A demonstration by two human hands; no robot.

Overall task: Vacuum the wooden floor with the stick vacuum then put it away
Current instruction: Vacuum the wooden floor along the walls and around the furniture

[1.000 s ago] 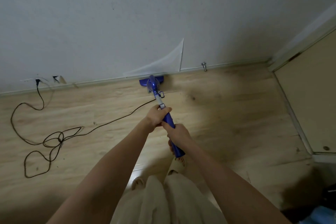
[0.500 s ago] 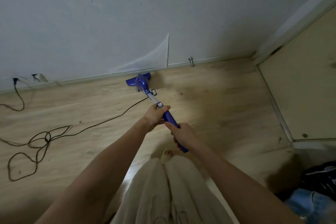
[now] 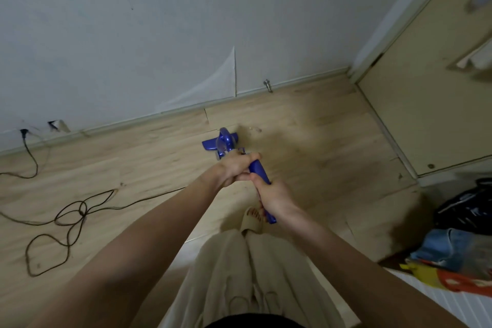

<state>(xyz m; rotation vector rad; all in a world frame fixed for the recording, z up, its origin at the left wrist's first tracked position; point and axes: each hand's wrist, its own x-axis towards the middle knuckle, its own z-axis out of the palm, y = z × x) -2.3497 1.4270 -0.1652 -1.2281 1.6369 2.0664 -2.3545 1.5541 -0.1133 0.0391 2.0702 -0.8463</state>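
Both hands clasp stick vacuum (image 3: pixel 259 170) shaft: left hand (image 3: pixel 234 169) nearer vacuum head (image 3: pixel 222 142), right hand (image 3: pixel 275 198) rearward. Shaft axis runs from hands toward wall (image 3: pixel 159 34).

Both forearms are showing bare, with no sleeves, watch or rings in sight, reaching from the bottom corners toward the middle of the frame to the left hand (image 3: pixel 234 168) and right hand (image 3: pixel 277 200). The person is wearing loose cream trousers (image 3: pixel 239 274) at bottom centre, a dark top edge (image 3: pixel 255 322) at the very bottom, and a cream slipper (image 3: pixel 253 221) with toes peeking out.
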